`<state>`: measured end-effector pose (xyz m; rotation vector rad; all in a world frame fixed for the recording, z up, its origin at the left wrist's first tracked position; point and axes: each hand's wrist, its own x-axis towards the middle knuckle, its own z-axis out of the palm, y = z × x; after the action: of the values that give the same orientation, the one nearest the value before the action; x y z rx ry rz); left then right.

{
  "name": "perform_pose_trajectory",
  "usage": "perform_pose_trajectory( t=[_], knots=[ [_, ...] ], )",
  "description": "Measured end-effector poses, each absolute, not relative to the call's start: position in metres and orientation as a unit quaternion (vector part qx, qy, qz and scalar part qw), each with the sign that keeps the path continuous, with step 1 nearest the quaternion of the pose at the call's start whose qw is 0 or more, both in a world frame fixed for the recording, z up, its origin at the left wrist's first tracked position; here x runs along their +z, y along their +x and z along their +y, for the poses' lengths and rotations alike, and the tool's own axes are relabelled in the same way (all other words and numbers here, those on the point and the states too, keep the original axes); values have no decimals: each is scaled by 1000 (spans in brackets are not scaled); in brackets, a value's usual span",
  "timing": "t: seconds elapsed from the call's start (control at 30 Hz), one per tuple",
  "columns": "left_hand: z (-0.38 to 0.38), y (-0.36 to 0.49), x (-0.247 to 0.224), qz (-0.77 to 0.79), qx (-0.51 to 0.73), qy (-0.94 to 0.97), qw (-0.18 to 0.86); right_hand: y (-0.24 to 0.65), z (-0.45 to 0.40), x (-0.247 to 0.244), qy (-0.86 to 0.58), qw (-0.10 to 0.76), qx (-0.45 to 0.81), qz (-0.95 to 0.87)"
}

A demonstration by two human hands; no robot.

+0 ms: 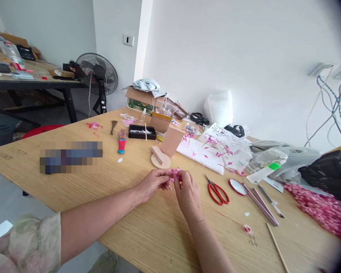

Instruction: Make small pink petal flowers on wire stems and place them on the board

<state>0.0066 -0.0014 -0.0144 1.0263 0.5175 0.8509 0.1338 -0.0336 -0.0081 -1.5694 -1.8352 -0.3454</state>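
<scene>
My left hand (154,184) and my right hand (188,194) meet above the middle of the table. The fingertips of both are pinched on a small pink flower (175,173), and part of it is hidden behind the fingers. A fine reddish thread (224,215) runs over the table from near my right hand to a small spool (247,229). Just beyond my hands stands a light wooden piece with a round base (165,162) and an upright board (172,141). Red-handled scissors (217,192) lie to the right of my right hand.
White paper (197,155) with pink flower sprigs (220,146) lies behind. At right are a round mirror (238,187), tweezers-like strips (260,204), a stick (277,247) and pink strands (321,210). A red-blue brush (122,141) and black tray (135,131) lie at left.
</scene>
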Motion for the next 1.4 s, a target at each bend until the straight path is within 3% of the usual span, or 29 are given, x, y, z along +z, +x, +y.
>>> perform_pose_trajectory(
  t=[0.2,0.63,1.13,1.27,1.4],
  knots=[
    [-2,8,-13,243,410,489,731,133,-34,-9,-599,342,-134,-712],
    [4,10,-18,339,431,630,550,132,-35,-9,-595,346,-132,-714],
    [3,6,-9,299,468,584,591,128,-44,-1,-589,389,-68,-705],
    [3,1,-7,329,488,637,498,125,-47,-2,-586,436,-25,-683],
    [2,-3,-7,330,502,700,386,124,-48,-1,-564,407,-67,-715]
  ],
)
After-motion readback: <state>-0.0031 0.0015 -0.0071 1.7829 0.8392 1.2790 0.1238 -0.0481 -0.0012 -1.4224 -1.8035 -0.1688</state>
